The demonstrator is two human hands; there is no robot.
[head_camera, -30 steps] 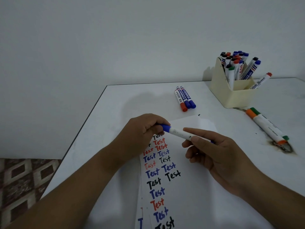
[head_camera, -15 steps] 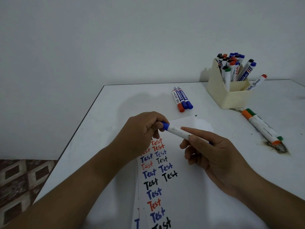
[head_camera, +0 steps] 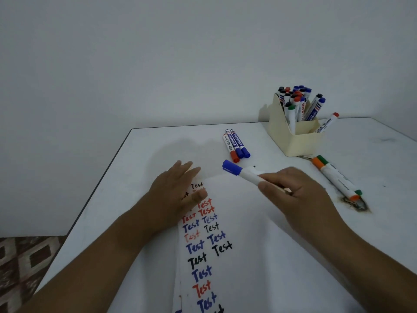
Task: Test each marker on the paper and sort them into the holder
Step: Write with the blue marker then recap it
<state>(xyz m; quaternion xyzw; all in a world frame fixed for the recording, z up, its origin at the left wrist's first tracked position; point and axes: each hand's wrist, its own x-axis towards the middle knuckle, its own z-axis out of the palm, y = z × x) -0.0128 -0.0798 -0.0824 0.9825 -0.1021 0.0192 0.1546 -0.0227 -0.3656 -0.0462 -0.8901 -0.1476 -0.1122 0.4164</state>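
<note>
Fingers of your right hand (head_camera: 295, 195) grasp one blue-capped marker (head_camera: 242, 172); left hand (head_camera: 178, 190) fingers lie released on the paper (head_camera: 259, 256); three markers (head_camera: 235, 145) lie beyond.

The paper (head_camera: 237, 245) in the lower middle of the frame carries the handwritten word "Test" many times over, in two columns, in red, blue and black ink. At right, a red-capped marker (head_camera: 326, 125) leaning out of the holder (head_camera: 300, 143) bears script lettering that seems to read "White Board". Print on the three markers (head_camera: 235, 144) lying at centre is too small to read.
</note>
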